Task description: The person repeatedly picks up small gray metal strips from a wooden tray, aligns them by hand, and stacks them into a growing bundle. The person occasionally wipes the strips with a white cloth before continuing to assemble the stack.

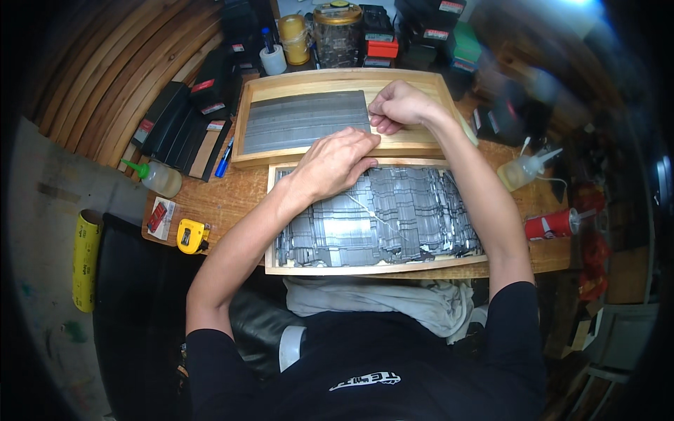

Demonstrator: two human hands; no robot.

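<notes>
Two shallow wooden trays lie one behind the other. In the far tray, thin dark-grey strips are laid side by side in a neat flat block. Strips of a similar grey fill the near tray in uneven, overlapping rows, with a pale string across them. My left hand bends over the edge between the trays, fingers together at the block's near right corner. My right hand is closed in the far tray, beside the block's right end. Whatever either hand's fingertips hold is hidden.
A yellow tape measure, a blue pen and a green-tipped bottle lie on the left. To the right are a clear squeeze bottle and a red can. Dark boxes and a jar stand behind the trays.
</notes>
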